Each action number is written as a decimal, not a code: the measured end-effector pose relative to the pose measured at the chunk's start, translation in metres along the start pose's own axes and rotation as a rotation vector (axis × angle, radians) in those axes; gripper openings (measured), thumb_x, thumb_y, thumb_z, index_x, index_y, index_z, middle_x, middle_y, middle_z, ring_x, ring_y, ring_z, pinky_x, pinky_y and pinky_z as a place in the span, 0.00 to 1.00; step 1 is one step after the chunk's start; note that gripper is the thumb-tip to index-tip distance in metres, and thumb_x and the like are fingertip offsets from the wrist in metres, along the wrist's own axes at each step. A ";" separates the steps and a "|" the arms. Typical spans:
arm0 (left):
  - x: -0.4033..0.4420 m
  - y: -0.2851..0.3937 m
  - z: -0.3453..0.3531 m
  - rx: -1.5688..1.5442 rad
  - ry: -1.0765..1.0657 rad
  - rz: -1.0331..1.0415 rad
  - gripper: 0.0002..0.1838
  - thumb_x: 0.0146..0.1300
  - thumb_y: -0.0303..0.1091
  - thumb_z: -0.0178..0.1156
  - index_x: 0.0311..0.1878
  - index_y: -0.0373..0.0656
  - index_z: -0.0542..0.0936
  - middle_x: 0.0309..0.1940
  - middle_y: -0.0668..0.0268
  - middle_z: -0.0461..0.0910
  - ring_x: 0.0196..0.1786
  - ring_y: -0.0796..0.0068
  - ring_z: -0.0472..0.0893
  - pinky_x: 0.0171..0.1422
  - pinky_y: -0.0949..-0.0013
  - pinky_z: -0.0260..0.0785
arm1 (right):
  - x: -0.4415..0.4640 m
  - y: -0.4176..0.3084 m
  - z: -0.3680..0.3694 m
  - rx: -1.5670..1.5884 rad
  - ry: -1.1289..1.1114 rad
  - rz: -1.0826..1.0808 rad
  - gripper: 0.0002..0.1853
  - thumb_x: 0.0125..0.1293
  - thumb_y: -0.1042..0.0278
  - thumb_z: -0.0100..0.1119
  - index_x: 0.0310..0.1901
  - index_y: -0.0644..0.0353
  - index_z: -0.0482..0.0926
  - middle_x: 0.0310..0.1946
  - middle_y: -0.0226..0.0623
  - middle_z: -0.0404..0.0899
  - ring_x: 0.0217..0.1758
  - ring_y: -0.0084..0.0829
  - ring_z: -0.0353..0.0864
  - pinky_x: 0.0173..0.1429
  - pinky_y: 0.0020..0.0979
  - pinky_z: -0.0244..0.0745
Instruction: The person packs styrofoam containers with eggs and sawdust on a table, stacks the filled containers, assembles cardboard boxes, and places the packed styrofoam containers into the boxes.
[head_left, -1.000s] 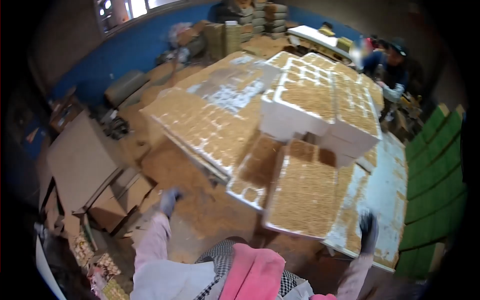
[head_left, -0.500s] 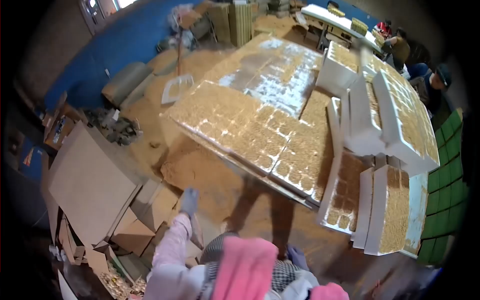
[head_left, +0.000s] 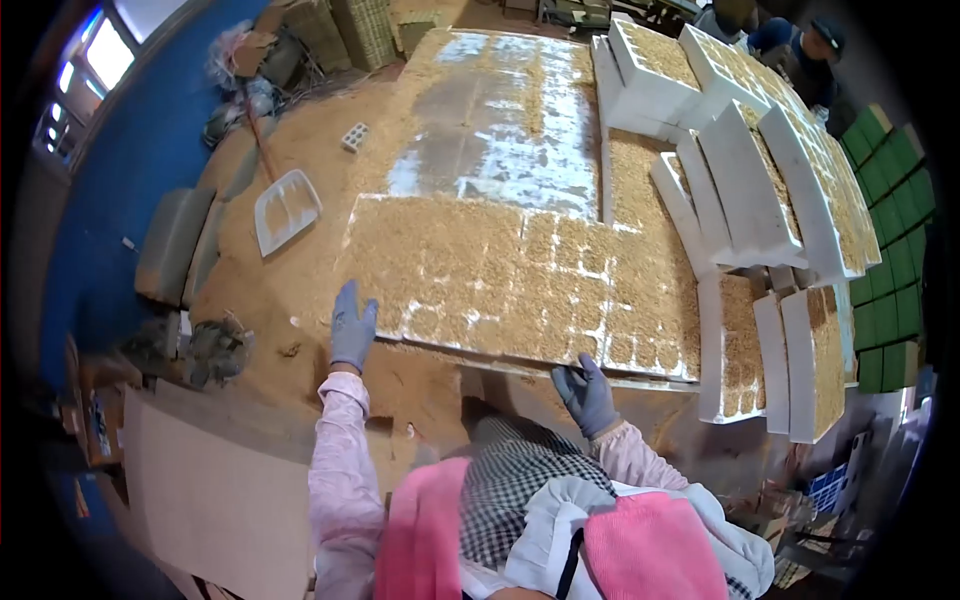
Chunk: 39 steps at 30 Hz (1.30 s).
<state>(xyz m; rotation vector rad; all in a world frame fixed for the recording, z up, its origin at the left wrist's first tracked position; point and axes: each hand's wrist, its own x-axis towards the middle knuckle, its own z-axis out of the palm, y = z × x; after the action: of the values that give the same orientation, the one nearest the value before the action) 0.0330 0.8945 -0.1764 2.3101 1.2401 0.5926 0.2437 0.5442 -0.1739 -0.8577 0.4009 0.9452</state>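
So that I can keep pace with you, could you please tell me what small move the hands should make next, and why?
Perhaps close the right hand on the near edge of the filled trays: it is at that edge, and the left hand is at their near-left corner, so both might steady them.
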 end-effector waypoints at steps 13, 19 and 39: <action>0.097 -0.054 -0.019 0.140 -0.250 -0.212 0.34 0.61 0.50 0.57 0.60 0.32 0.67 0.58 0.44 0.70 0.60 0.49 0.69 0.67 0.56 0.58 | 0.081 0.013 0.003 -0.358 0.326 -0.189 0.18 0.66 0.55 0.59 0.29 0.63 0.76 0.22 0.32 0.73 0.19 0.23 0.69 0.28 0.26 0.72; 0.126 -0.067 -0.033 -0.205 -0.575 -0.272 0.24 0.62 0.43 0.58 0.48 0.28 0.74 0.52 0.45 0.74 0.54 0.53 0.72 0.59 0.61 0.61 | 0.066 0.001 0.092 -0.836 0.766 -0.200 0.33 0.55 0.43 0.66 0.44 0.72 0.77 0.36 0.43 0.80 0.37 0.33 0.78 0.41 0.31 0.74; 0.130 -0.078 -0.006 -1.205 -0.802 -0.715 0.29 0.57 0.39 0.64 0.60 0.41 0.68 0.52 0.60 0.74 0.51 0.62 0.77 0.55 0.57 0.72 | 0.076 -0.022 0.147 -0.175 0.556 -0.760 0.19 0.55 0.63 0.69 0.42 0.69 0.79 0.35 0.32 0.81 0.34 0.24 0.77 0.41 0.25 0.71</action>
<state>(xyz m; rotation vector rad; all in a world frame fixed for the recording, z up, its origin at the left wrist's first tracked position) 0.0436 1.0448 -0.1956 0.8280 0.8092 0.0391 0.2950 0.6939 -0.1220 -1.3083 0.4172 0.0240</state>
